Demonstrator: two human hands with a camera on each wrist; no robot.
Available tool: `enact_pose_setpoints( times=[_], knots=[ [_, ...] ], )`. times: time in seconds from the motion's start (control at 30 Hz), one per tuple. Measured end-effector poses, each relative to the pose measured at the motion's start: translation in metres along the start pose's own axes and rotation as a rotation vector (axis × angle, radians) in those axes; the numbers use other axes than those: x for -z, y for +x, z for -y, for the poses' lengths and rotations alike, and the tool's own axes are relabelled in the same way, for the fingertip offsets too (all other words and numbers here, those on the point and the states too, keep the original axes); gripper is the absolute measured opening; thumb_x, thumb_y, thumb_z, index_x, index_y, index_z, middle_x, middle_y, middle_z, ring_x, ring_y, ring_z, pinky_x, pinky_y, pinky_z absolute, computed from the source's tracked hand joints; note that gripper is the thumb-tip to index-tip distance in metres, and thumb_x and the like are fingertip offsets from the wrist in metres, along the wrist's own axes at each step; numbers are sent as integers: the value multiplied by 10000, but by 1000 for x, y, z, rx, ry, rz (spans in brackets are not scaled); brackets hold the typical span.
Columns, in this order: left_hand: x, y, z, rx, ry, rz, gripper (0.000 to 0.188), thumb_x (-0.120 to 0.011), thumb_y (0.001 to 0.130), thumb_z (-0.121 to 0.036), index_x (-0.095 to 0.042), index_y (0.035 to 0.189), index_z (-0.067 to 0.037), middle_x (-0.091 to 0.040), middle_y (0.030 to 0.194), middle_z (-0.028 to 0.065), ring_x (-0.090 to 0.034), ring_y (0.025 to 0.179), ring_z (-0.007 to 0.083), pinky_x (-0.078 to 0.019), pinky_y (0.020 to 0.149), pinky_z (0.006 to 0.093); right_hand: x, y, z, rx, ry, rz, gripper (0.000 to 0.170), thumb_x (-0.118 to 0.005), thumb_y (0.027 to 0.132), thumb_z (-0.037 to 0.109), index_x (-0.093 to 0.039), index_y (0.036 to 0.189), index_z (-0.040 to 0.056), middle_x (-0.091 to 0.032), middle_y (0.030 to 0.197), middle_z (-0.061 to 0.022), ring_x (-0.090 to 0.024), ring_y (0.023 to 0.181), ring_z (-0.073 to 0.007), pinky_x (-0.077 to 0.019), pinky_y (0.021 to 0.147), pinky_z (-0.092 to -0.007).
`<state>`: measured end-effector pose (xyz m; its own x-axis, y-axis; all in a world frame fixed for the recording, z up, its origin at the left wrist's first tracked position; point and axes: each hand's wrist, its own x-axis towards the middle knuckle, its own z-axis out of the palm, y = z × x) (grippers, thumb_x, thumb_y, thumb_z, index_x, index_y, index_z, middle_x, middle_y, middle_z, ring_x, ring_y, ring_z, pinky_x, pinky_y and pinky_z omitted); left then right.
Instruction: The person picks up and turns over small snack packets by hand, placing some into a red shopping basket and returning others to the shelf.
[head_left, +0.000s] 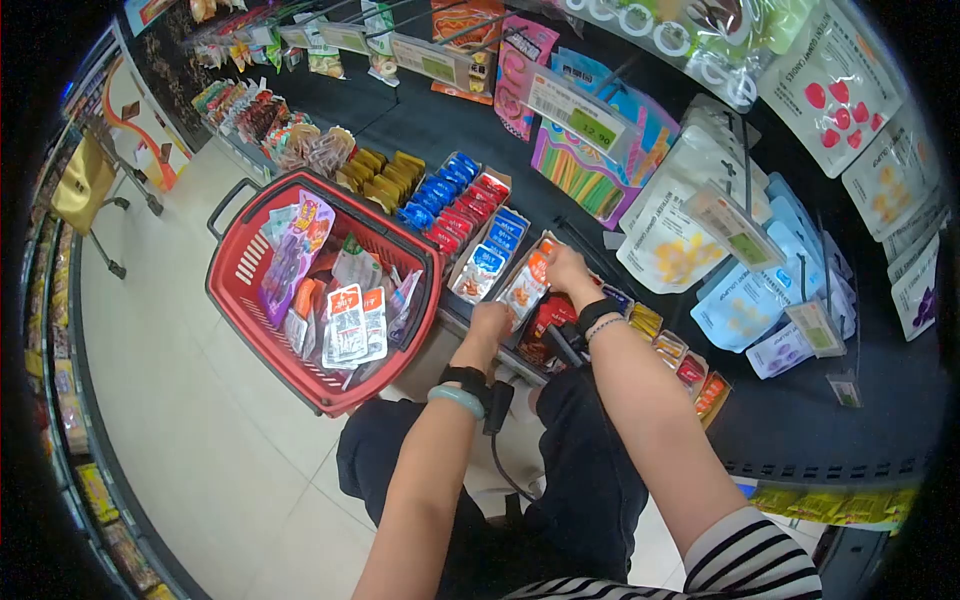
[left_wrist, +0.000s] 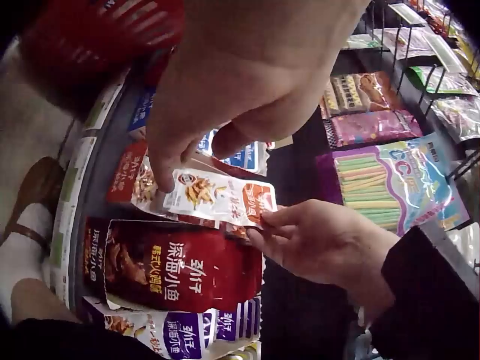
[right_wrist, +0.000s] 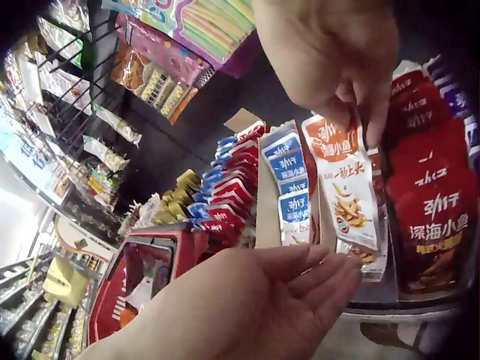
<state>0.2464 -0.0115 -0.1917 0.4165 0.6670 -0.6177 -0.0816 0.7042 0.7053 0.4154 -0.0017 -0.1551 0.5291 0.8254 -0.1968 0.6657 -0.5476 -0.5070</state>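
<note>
My right hand pinches the orange end of a white-and-orange dried-fish snack packet between thumb and fingers. The packet lies over its display box, with another like packet showing underneath. At the packet's lower end is my left hand, its fingers extended and fingertips close to the edge. Seen from the left wrist, one left fingertip overlaps the packet's white end. Blue packets fill the box on one side, and dark red packets the box on the other.
A red shopping basket holding several snack packs stands to the left. Further along the shelf are red packets, blue packets and gold packets. Hanging bags and price tags jut out above the shelf.
</note>
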Motion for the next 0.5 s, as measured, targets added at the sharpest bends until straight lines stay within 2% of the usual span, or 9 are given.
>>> enact_pose_setpoints(
  times=[0.07,0.13,0.23,0.27,0.3,0.33,0.37,0.43,0.5],
  knots=[
    [1,14,9,21,-24,-6,124,-413,775,-39,-489,679,-19,-474,612,52,-467,501,152,-406,460,272,-5,4,-2,137,-95,99,66,-577,691,44,-642,694,32,-630,729,-163,-642,678,-251,-511,576,-354],
    [6,38,31,51,-45,-16,131,-409,776,-39,-500,684,-15,-508,636,69,-489,510,158,-416,453,276,-27,15,-14,130,-147,39,61,-591,687,63,-650,679,46,-630,730,-160,-639,708,-249,-505,613,-362],
    [27,98,81,-229,420,-21,129,-470,802,-84,-563,837,-1,-568,714,82,-518,543,142,-453,483,275,-30,18,-11,5,-197,74,88,-619,685,122,-669,735,69,-637,805,-160,-620,830,-270,-482,729,-372],
    [24,85,69,-229,419,-26,129,-470,802,-84,-563,837,-1,-568,714,82,-518,543,142,-453,483,275,-8,1,9,-22,-173,27,111,-615,690,125,-667,771,70,-636,844,-159,-614,853,-276,-476,750,-366],
    [16,59,43,-140,394,-43,161,-488,788,-100,-590,848,10,-597,751,115,-569,665,166,-464,547,294,5,-9,24,-46,-149,-19,137,-611,695,129,-665,806,71,-635,882,-158,-608,875,-283,-470,771,-359],
    [9,37,20,-54,367,-62,195,-505,774,-116,-617,860,20,-626,788,148,-620,786,190,-476,610,313,10,-7,24,41,-94,38,171,-604,713,140,-655,859,68,-626,943,-157,-593,917,-293,-459,804,-362],
    [5,26,10,-59,362,-74,195,-505,774,-116,-617,860,20,-626,788,148,-620,786,190,-476,610,313,14,-9,30,53,-92,44,171,-604,713,140,-655,859,68,-626,943,-157,-593,917,-293,-459,804,-362],
    [3,2,-8,-508,370,-290,197,-503,801,-113,-608,893,26,-637,807,139,-627,793,203,-477,666,297,17,-17,45,143,23,-17,147,-569,748,142,-655,829,54,-636,909,-151,-602,893,-291,-473,776,-381],
    [6,-32,-41,-677,257,-270,189,-504,815,-94,-583,936,28,-636,818,144,-628,795,216,-476,700,309,11,-17,58,226,119,1,139,-584,738,137,-649,819,45,-645,820,-142,-621,794,-275,-483,715,-361]
  ],
)
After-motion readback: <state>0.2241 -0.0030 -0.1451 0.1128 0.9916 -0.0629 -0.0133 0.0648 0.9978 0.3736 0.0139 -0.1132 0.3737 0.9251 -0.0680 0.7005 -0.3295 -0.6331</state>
